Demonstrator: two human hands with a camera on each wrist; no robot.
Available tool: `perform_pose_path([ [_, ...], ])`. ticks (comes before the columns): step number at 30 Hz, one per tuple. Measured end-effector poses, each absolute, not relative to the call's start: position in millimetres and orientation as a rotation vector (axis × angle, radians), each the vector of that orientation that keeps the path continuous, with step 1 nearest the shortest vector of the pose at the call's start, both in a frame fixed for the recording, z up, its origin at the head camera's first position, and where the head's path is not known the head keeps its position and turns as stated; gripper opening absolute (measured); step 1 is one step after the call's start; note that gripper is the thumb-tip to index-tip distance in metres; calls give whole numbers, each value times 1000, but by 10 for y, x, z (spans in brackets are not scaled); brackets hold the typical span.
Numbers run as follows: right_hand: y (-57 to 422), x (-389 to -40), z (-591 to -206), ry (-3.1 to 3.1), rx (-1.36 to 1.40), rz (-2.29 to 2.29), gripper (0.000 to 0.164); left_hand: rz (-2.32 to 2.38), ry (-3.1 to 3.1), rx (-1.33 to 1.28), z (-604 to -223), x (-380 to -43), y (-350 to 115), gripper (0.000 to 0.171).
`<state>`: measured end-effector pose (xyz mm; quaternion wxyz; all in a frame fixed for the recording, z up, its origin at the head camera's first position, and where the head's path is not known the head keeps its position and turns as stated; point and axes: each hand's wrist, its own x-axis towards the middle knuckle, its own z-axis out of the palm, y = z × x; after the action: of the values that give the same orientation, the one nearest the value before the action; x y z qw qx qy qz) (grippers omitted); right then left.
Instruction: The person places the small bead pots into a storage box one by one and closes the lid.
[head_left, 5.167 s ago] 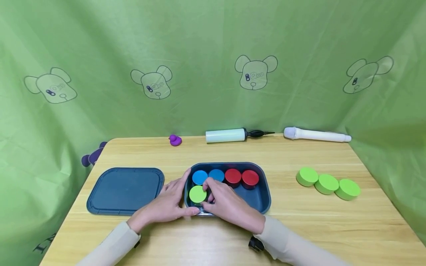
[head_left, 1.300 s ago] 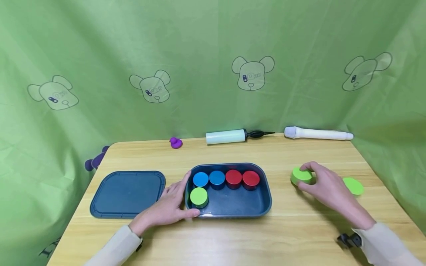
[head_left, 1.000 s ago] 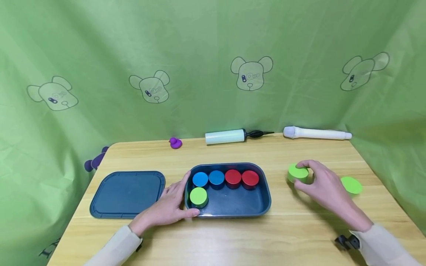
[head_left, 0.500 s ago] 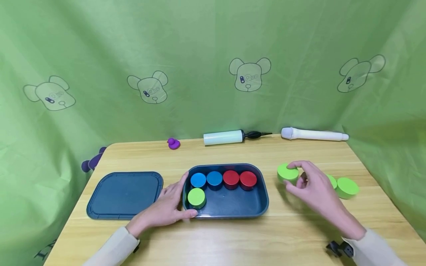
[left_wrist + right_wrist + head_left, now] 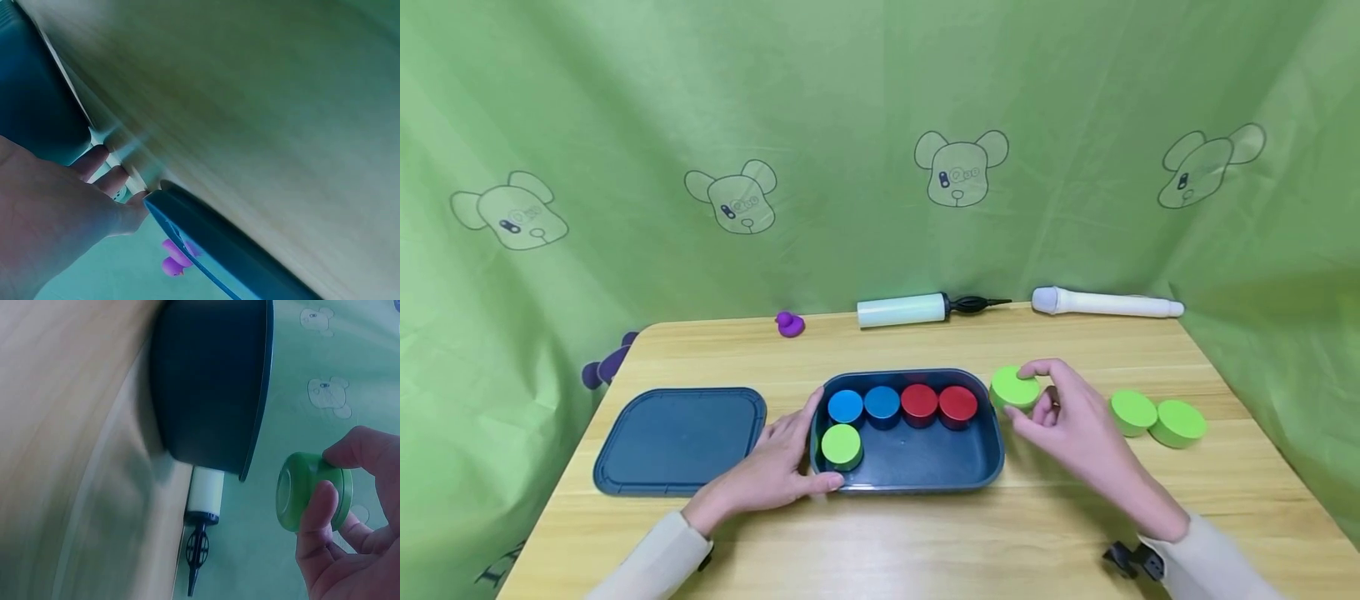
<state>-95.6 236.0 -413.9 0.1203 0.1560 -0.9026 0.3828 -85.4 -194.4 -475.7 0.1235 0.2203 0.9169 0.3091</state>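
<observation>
A dark blue rectangular box (image 5: pixel 917 468) stands at mid-table. Inside, its back row holds two blue round jars (image 5: pixel 882 404) and two red round jars (image 5: pixel 958 405), and a green jar (image 5: pixel 842 446) sits in the front left corner. My left hand (image 5: pixel 778 467) rests against the box's left end, fingers extended, thumb along the front rim. Off the box's right end, my right hand (image 5: pixel 1078 425) pinches a lidded green jar (image 5: pixel 306 490) between thumb and fingers, raised above the table. Two more green jars (image 5: pixel 1178 423) stand together at the right.
A dark blue lid (image 5: pixel 681 442) lies flat left of the box. Along the back edge are a purple rubber duck (image 5: pixel 790 324), a hand pump (image 5: pixel 902 311) with a black nozzle and a white microphone-shaped stick (image 5: pixel 1108 302). Green printed cloth (image 5: pixel 850 167) hangs behind the table.
My right hand left the box, where a green jar now stands in the front left corner, took another green jar from the right and carried it leftward to the box. My left hand stayed put.
</observation>
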Motion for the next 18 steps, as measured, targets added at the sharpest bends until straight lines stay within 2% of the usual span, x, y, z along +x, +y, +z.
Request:
perform_pose_path([
  [18,1806,-975,-4289,-2738,664,1233,45,887,2689,662,-4778,-864,-1954,121],
])
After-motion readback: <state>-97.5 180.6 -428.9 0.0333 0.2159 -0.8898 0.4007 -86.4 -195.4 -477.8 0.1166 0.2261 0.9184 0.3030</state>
